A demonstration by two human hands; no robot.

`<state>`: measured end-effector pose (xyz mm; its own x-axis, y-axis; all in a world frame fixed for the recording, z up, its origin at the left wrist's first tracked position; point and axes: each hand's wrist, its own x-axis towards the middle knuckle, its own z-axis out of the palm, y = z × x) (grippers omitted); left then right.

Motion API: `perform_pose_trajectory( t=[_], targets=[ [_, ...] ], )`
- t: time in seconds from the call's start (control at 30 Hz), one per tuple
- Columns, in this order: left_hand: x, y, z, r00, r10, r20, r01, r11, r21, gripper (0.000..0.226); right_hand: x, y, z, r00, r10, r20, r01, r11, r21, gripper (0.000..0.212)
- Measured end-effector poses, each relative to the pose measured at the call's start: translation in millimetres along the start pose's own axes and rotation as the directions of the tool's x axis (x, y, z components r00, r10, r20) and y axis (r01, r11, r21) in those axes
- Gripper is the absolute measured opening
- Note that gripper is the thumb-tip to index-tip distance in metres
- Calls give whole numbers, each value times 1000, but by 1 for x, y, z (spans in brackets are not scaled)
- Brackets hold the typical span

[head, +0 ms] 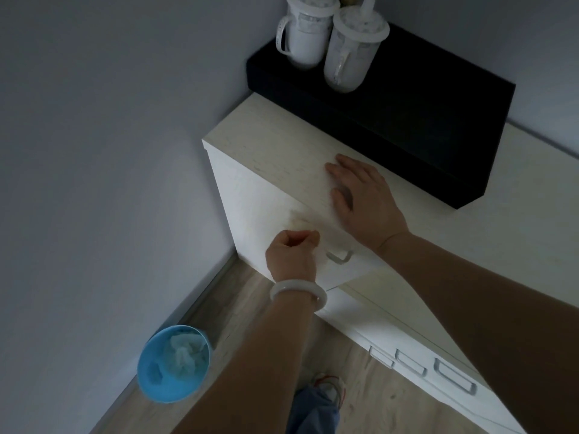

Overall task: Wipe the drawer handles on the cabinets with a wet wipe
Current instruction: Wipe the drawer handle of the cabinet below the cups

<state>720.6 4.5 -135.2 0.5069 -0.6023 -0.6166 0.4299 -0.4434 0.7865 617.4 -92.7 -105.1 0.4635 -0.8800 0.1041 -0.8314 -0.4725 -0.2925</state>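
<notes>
Both hands are in view at the pale cabinet (275, 142). The fingers of the left hand (291, 255) are curled tight into a fist against the cabinet front, and a blurred pale wad, taken to be the wet wipe (302, 222), shows just above the knuckles; whether it is actually pinched between the fingertips cannot be told through the motion blur. A drawer handle (340, 256) of pale metal lies just right of that fist, seemingly not yet covered by the wipe. A white bangle (297, 294) is worn on the left wrist. The fingers of the right hand (360, 198) are laid flat and slightly spread on the cabinet top near its front edge, holding nothing and bracing the body.

Three more handles (454, 379) are seen on the lower white drawer fronts at the near right. On the floor to the near left, a blue bin (174, 363) with crumpled tissue inside stands well apart from the cabinet. Two lidded white cups (332, 42) stand on a black box (407, 120) at the far end of the top.

Judged from this position, the wipe could be dragged over the drawer face rather than round the handle, leaving its underside uncleaned. The bangle could be knocked against the handle if the wrist is turned sharply.
</notes>
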Motion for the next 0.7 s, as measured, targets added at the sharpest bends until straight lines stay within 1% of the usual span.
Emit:
perform_pose_trajectory(
  t=[0.13, 0.23, 0.3, 0.47, 0.53, 0.63, 0.7],
  targets=[
    [-7, -2, -2, 999, -6, 50, 4, 999, 43, 12, -1, 2, 1, 1000, -6, -3, 6, 1000, 21, 48],
    [9, 9, -10, 999, 39, -10, -39, 998, 48, 9, 0, 0, 1, 1000, -11, -9, 11, 1000, 20, 48],
    [10, 8, -10, 999, 37, -23, -36, 999, 27, 10, 0, -1, 1, 1000, -15, -15, 15, 1000, 10, 49],
    [-19, -12, 4, 997, -29, 77, 27, 999, 33, 14, 0, 0, 1, 1000, -4, -10, 4, 1000, 8, 47],
    [-12, -6, 0, 998, -15, 57, 12, 999, 44, 12, 1, 0, 1, 1000, -9, -16, 9, 1000, 10, 47],
    [8, 9, -11, 999, 37, -20, -37, 999, 9, 11, 1, 0, 1, 1000, -14, -23, 15, 1000, 19, 49],
    [6, 7, -9, 999, 32, -19, -32, 999, 15, 12, 0, 1, 2, 1000, -14, -26, 15, 1000, 21, 47]
  ],
)
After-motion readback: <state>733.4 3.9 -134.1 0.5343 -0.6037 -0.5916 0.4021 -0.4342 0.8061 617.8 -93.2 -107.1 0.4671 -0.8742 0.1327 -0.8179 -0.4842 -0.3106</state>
